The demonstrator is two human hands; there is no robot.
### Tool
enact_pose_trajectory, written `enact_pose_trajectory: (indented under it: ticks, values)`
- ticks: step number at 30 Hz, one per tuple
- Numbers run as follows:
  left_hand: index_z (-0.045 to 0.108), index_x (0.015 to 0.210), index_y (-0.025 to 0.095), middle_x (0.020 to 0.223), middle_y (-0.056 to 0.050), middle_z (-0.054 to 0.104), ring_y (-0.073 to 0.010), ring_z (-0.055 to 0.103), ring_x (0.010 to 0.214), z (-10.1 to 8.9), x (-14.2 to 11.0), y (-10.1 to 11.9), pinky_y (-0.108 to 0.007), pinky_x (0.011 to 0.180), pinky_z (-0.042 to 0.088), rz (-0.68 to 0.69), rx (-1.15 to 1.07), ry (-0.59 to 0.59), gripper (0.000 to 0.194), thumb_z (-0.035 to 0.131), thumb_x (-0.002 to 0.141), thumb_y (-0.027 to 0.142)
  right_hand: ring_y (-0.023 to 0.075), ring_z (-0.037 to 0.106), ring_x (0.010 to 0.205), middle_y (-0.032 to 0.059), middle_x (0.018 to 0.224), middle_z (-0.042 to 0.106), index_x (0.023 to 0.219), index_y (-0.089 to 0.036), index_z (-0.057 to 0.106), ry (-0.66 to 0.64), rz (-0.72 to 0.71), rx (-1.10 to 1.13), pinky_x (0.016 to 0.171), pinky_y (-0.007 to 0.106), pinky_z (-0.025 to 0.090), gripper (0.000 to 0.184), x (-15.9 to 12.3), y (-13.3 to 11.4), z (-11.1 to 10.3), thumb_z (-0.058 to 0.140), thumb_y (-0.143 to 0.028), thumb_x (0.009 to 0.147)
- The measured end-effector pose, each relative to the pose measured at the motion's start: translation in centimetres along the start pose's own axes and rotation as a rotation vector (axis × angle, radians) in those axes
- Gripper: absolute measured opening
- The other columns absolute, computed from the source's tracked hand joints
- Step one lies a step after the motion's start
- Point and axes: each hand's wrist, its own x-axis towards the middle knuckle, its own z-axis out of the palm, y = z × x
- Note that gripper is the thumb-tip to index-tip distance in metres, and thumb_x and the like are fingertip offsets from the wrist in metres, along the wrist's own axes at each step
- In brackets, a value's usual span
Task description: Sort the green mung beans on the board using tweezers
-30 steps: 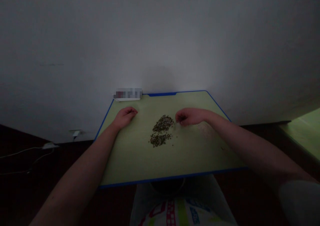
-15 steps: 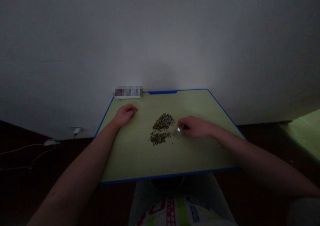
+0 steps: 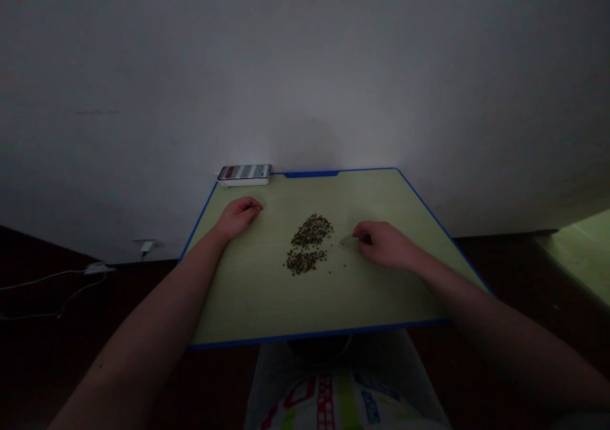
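Two heaps of small brown grains or seeds lie on the tabletop, a farther heap (image 3: 313, 230) and a nearer heap (image 3: 302, 262), with a few loose grains around them. To their right, my right hand (image 3: 384, 244) has its fingers closed on a thin see-through piece (image 3: 350, 242) with curved edges. That piece points left toward the heaps, apart from them, and its exact kind is unclear. My left hand (image 3: 238, 217) rests on the table left of the heaps. Its fingers are curled in against the thumb, and nothing shows in them.
The pale yellow-green table (image 3: 267, 309) has a blue edge and stands against a grey wall (image 3: 305, 68). A phone (image 3: 245, 171) lies on a white box (image 3: 245, 181) at the back left corner. A plug (image 3: 147, 247) and white cables (image 3: 98, 268) are at the lower left.
My right hand has moved right, away from the heaps, with the see-through piece in it. A loose grain now shows near where the piece was. My left hand stays in place.
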Motion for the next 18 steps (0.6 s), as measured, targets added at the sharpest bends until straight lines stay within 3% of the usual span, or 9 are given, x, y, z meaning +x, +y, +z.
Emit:
enact_pose_trajectory:
  ticks: [10, 18]
  values:
    - [0.062, 0.078, 0.017, 0.054, 0.004, 0.047, -0.0117, 0.042, 0.053, 0.1, -0.2, 0.5, -0.026, 0.054, 0.033, -0.031, 0.001, 0.017, 0.021, 0.055, 0.067, 0.033, 0.0177, 0.061, 0.074, 0.0069, 0.084, 0.070, 0.094, -0.016, 0.064, 0.027, -0.037, 0.046, 0.067, 0.026, 0.043, 0.026, 2.4, -0.3, -0.1, 0.055, -0.009, 0.071]
    - [0.063, 0.080, 0.017, 0.057, 0.003, 0.048, -0.0114, 0.042, 0.054, 0.0, 0.0, 0.0, -0.026, 0.055, 0.034, -0.017, 0.010, 0.008, 0.022, 0.055, 0.069, 0.035, 0.0146, 0.060, 0.067, 0.0032, 0.077, 0.068, 0.089, -0.017, 0.062, -0.030, -0.045, 0.074, 0.061, 0.024, 0.041, 0.021, 0.9, -1.0, 0.9, 0.056, -0.011, 0.070]
